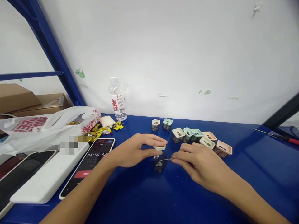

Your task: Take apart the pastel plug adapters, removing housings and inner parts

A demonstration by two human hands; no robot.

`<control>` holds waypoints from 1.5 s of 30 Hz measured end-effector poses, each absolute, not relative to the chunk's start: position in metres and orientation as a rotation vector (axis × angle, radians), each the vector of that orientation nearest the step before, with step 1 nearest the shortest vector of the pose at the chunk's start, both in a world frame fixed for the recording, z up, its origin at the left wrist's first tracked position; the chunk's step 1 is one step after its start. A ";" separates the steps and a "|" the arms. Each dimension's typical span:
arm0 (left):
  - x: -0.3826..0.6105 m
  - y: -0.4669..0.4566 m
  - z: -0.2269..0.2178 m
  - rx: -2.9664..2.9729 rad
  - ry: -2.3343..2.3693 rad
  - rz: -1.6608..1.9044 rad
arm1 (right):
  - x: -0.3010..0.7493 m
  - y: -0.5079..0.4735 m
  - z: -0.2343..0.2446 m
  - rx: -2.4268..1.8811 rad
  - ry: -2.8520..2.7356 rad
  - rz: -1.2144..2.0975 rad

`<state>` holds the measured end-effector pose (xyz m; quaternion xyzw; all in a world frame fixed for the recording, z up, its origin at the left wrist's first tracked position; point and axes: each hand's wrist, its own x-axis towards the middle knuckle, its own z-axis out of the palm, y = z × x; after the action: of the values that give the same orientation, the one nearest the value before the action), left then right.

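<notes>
1. A phone [87, 168] is lying to my left, its dark screen showing what is reading as 04:56:54 above a red button.
2. A bottle [117, 99] is standing by the wall, its white label carrying red characters and a barcode; a plastic bag [58, 119] is bearing red lettering too crumpled for me to make out.
3. My left hand [130, 152] is pinching a cream piece [160, 148] between thumb and fingers, just above the table in front of me; a dark shape is showing below, and I cannot tell whether it is a body or a reflection.
4. My right hand [198, 160] is gripping a thin metal rod [167, 159], narrow between the fingertips, its tip pointing toward that dark shape.
5. Eight two-holed containers are resting beyond my hands: a cream one [155, 125] and a mint one [167, 124] are standing apart at the back, while six in cream, mint and pink are clustering nearer my right hand. Their smoky bodies are hiding whatever is inside.
6. Yellow wrappers [95, 133] are lying beside the bag on the blue table [140, 193]; a screwdriver [275, 134] is lying far right, and a blue frame [56, 49] is rising before the scuffed white wall [163, 46].
</notes>
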<state>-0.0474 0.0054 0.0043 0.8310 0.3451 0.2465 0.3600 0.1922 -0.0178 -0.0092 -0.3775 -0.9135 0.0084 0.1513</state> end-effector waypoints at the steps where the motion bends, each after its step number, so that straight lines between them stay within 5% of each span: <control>1: -0.047 0.005 0.005 2.140 0.891 0.633 | 0.192 -0.018 -0.009 -1.075 -2.611 0.030; 10: -0.045 0.000 0.010 1.900 0.906 0.724 | 0.196 -0.015 -0.003 -1.045 -2.425 0.301; 45: -0.023 -0.011 -0.003 1.938 0.949 0.958 | 0.187 -0.018 -0.013 -0.931 -2.299 0.343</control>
<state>-0.0229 -0.0112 -0.0031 0.7590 0.3716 0.3753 0.3807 0.1867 -0.0176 -0.0129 -0.3532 -0.8719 0.1301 0.3133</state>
